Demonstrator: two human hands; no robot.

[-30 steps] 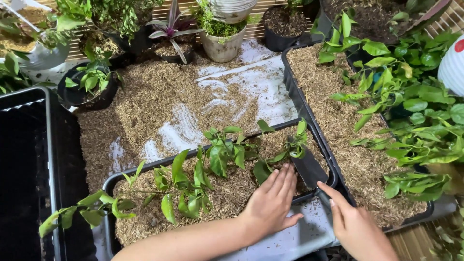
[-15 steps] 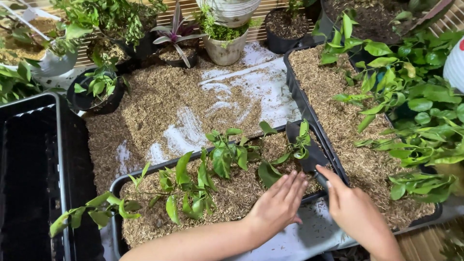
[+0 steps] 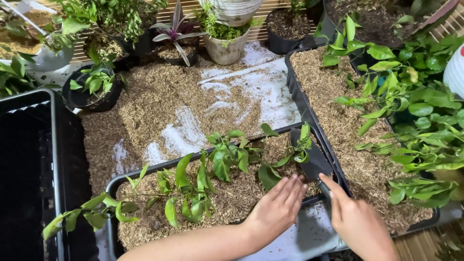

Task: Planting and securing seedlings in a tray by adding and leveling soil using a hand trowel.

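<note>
Pressing flat on the husk fill, the left hand (image 3: 275,210) lies open with fingers together, fingertips just beside the blade of a dark trowel (image 3: 311,157). The right hand (image 3: 357,222) is closed around the trowel's handle, index finger stretched along it toward the blade. The blade stands tilted in the right end of a black tray (image 3: 112,186), its tip near the tray's far rim, among the leaves of a cutting (image 3: 295,150). More cuttings (image 3: 193,183) lie along the tray on the husks, some leaves hanging over its left edge. A second tray (image 3: 296,92) of husks sits just right of the first, with leafy plants (image 3: 411,111) spreading over its right side. Beyond the near tray, loose husks (image 3: 154,101) are scattered over a pale sheet (image 3: 270,87). Pots stand along the far edge: a white pot (image 3: 223,46), a purple-leaved plant (image 3: 175,31), a black pot (image 3: 89,94) with a small green plant. A black crate (image 3: 29,169) fills the left side.
</note>
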